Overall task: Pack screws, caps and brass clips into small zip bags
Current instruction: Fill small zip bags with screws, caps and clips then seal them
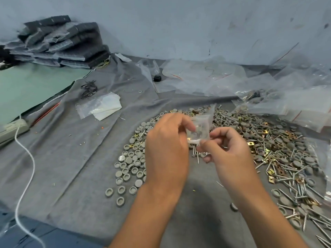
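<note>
Both hands are working just above the tabletop (75, 176), which a grey cloth is covering. Left hand (166, 149) is pinching one side of a small zip bag (200, 127); right hand (227, 149) is pinching its lower edge, so each grip is closing on the bag. Bag is hanging in the air between them, over the near edge of the parts heap. Contents are blurred; something pale seems to be sitting inside.

Judgement: step in hand is filling or sealing one bag. Next move is calling for a steady pinch along the zip strip, or a free hand to fetch more parts.

Counts: one bag in hand. Grey caps (129, 167), screws (293, 185) and brass clips (270, 171) are lying too many to count, dozens each. Farther back, clear bags (206, 74) are piling up, number unclear.
</note>
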Motion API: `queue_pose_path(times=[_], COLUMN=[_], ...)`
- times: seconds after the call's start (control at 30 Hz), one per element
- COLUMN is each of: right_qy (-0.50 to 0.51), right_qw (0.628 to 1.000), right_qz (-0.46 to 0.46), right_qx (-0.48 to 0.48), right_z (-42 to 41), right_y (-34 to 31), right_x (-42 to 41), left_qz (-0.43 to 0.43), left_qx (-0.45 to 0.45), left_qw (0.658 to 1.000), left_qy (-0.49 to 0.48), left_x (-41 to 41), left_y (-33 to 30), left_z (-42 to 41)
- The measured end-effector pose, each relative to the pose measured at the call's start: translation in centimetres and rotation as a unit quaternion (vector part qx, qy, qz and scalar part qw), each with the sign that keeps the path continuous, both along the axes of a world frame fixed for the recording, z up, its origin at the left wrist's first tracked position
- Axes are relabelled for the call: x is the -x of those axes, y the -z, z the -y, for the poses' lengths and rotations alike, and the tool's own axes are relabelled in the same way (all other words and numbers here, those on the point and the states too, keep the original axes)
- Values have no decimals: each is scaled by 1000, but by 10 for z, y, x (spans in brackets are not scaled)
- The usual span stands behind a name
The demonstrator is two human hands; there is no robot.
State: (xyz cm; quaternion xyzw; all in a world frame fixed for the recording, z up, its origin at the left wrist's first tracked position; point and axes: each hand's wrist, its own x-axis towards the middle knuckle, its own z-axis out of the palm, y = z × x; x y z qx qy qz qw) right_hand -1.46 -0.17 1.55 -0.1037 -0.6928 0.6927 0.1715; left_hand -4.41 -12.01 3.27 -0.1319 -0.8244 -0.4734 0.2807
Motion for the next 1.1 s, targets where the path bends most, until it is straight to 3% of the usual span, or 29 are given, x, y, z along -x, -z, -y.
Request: queue_pose_path(times=[0.1, 0.2, 0.27, 0.33, 0.4, 0.57, 0.73, 0.8, 1.0, 1.1], right_qy=[-27, -100, -167, -211, -247, -244, -250, -250, -246, -195], right_qw=[999, 979, 931, 848, 798, 759, 761, 781, 897, 957], right_qz=[-22, -42, -39, -75, -80, -89, -60, -40, 4, -29], right_qx=[-28, -174, -323, -480, -544, -597, -596, -572, -367, -214], right_z=[10, 25, 39, 55, 69, 79, 69, 58, 21, -7], right_y=[3, 13, 26, 41, 53, 60, 58, 56, 32, 4], right_x=[3, 1, -1, -1, 2, 9, 12, 10, -2, -6], left_qz=[-22, -7, -7, -7, -8, 13, 40, 41, 21, 2], left_qx=[21, 27, 8, -8, -17, -24, -6, -1, 49, 96], left_qw=[999, 997, 995, 993, 992, 993, 996, 997, 998, 995], left_qy=[-33, -66, -98, -117, -122, -118, -84, -67, -21, -5], left_x=[8, 17, 23, 27, 28, 28, 28, 27, 24, 21], left_y=[-1, -3, -5, -8, -8, -9, -7, -7, -4, 0], left_z=[18, 35, 47, 56, 61, 63, 61, 57, 40, 30])
